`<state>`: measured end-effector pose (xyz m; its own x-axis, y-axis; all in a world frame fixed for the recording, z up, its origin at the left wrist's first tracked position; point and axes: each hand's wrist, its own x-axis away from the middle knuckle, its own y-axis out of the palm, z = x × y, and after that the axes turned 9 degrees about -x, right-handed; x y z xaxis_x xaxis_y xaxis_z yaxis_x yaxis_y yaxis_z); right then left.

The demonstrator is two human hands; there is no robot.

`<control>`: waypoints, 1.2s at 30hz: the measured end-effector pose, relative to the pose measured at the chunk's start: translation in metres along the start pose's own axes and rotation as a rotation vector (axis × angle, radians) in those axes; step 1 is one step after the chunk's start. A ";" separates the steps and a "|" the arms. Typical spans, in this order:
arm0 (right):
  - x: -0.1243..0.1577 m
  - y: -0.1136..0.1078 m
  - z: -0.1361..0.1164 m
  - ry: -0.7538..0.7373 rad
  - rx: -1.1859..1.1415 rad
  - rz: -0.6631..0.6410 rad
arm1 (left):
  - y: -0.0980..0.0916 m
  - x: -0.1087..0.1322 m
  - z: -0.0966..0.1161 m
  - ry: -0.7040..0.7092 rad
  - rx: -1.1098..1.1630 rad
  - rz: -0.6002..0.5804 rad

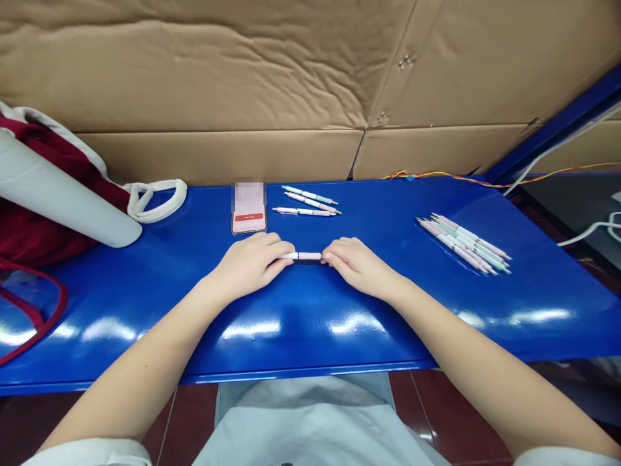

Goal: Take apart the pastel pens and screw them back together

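Note:
Between my two hands a white and pink pen point(308, 256) lies level, just over the blue tabletop point(301, 323). My left hand point(252, 262) is closed round its white end, thumb and forefinger pressed together. At the pink end, the fingertips of my right hand point(356, 262) pinch the pen's tip. Beyond my hands, a few pens point(310, 202) in white, pink and green lie loosely on the table. To the right of my right hand sits a bundle of several similar pens point(463, 244), side by side at a slant.
A phone point(249, 210) with a lit screen lies behind my left hand. At the left are a dark red bag point(43, 220) with white handles and a pale cylinder point(72, 194). Cardboard point(218, 84) walls the back; cables point(538, 158) run at the right.

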<state>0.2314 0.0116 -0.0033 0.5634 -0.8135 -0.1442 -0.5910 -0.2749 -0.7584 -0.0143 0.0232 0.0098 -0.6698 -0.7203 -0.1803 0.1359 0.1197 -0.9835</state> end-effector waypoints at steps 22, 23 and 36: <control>0.000 -0.002 -0.001 -0.017 -0.036 0.133 | 0.003 -0.003 0.009 -0.051 0.034 0.069; 0.000 -0.002 0.000 -0.022 -0.037 0.140 | 0.003 -0.003 0.009 -0.049 0.037 0.067; -0.001 -0.008 0.001 -0.008 0.113 0.095 | 0.008 -0.007 0.011 -0.026 0.091 0.046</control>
<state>0.2361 0.0149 0.0018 0.5130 -0.8289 -0.2231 -0.5730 -0.1372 -0.8080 -0.0008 0.0219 0.0033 -0.6423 -0.7330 -0.2240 0.2330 0.0917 -0.9682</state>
